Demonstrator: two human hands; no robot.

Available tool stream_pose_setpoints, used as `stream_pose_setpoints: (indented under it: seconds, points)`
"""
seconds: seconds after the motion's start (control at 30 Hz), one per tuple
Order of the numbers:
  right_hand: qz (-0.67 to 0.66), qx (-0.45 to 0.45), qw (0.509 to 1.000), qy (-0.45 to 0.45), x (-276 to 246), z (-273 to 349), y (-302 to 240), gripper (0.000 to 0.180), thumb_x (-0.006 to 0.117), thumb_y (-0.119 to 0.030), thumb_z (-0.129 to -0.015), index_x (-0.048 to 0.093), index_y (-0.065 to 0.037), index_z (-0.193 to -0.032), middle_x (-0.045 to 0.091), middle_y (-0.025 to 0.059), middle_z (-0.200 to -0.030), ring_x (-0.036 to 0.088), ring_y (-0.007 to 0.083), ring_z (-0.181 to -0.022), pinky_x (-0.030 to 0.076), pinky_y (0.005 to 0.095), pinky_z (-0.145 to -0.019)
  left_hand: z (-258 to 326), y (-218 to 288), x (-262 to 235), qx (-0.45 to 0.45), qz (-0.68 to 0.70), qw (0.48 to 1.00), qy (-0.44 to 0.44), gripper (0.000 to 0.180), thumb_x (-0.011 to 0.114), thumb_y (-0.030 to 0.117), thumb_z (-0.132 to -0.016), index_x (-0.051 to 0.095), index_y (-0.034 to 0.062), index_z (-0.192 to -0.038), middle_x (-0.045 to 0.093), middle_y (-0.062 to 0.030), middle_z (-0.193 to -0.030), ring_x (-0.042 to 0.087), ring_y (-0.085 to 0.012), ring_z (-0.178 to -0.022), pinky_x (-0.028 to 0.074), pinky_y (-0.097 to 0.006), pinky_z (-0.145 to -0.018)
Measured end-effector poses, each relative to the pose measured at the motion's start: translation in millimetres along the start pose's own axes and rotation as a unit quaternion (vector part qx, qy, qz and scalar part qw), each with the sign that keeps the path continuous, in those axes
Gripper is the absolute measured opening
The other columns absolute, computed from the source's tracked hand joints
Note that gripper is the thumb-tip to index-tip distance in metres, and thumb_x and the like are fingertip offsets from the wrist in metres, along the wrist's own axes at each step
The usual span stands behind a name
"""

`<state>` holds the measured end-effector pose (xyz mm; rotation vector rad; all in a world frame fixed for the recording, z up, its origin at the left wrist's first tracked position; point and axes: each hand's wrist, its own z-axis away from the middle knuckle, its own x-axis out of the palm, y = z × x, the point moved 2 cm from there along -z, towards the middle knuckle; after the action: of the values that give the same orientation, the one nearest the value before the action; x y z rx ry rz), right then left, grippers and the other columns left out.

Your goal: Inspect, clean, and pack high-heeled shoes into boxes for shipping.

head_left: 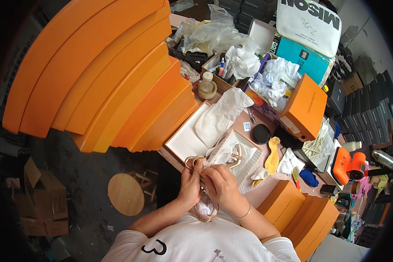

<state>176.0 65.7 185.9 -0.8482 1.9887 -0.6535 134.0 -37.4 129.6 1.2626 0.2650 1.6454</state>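
Observation:
Close to my chest I hold a light woven-strap sandal (205, 210) with white paper stuffed inside it. My left hand (190, 185) is wrapped round the sandal, its thumb near the strap loop at the top. From the other side, the bent fingers of my right hand (225, 185) pinch at the sandal's upper part; the exact spot is hidden behind them. Just beyond my hands, a second sandal (236, 162) lies among white paper in an open box (254, 153). A sheet of white tissue paper (222, 114) lies across a shallow white tray with orange sides (179, 143).
Stacked orange boxes (118, 74) rise at the left. Two orange boxes (299, 218) stand at my right. Farther back are a carton of crumpled paper (273, 83), a black round lid (261, 134), a yellow sponge (273, 157) and an orange heat gun (358, 165). A round stool (125, 194) stands below left.

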Motion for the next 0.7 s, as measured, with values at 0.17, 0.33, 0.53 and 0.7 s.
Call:
stream_pose_setpoints:
  seconds: [0.17, 0.33, 0.53, 0.7]
  points:
    - [-0.001, -0.008, 1.000, 0.028, -2.5, -4.5, -0.1, 0.019, 0.069, 0.002, -0.075, 0.062, -0.002, -0.092, 0.059, 0.0114, -0.084, 0.060, 0.0260, -0.070, 0.049, 0.0331, -0.061, -0.5, -0.3, -0.5, 0.018, -0.010, 1.000, 0.003, 0.019, 0.047, 0.028, -0.100, 0.054, 0.0108, -0.099, 0.056, 0.0015, -0.089, 0.054, -0.0070, -0.081, 0.047, -0.024, -0.074]
    - [0.008, 0.005, 1.000, 0.006, -3.8, -1.9, 3.2, 0.020, 0.069, 0.003, -0.075, 0.062, -0.002, -0.093, 0.059, 0.0113, -0.085, 0.060, 0.0258, -0.072, 0.049, 0.0322, -0.061, -2.6, -1.3, -1.2, 0.028, -0.004, 1.000, -0.006, 0.015, 0.050, 0.025, -0.099, 0.053, 0.0109, -0.096, 0.055, 0.0025, -0.088, 0.051, -0.0055, -0.081, 0.044, -0.022, -0.074]
    - [0.010, -0.002, 1.000, 0.012, -5.5, -6.3, 3.9, 0.020, 0.069, 0.002, -0.074, 0.062, -0.002, -0.093, 0.059, 0.0109, -0.085, 0.060, 0.0255, -0.071, 0.049, 0.0324, -0.062, -2.9, -4.6, -7.1, 0.035, -0.018, 0.999, -0.012, 0.018, 0.048, 0.027, -0.100, 0.054, 0.0104, -0.101, 0.058, 0.0002, -0.093, 0.055, -0.0079, -0.086, 0.047, -0.025, -0.078]
    - [0.006, 0.005, 1.000, 0.008, -3.1, -3.6, 0.2, 0.020, 0.069, 0.002, -0.074, 0.062, -0.002, -0.092, 0.059, 0.0104, -0.084, 0.059, 0.0253, -0.070, 0.049, 0.0327, -0.062, -1.1, -5.7, -7.1, 0.031, -0.012, 0.999, -0.024, 0.016, 0.048, 0.026, -0.100, 0.053, 0.0108, -0.099, 0.057, 0.0006, -0.093, 0.055, -0.0080, -0.086, 0.047, -0.025, -0.078]
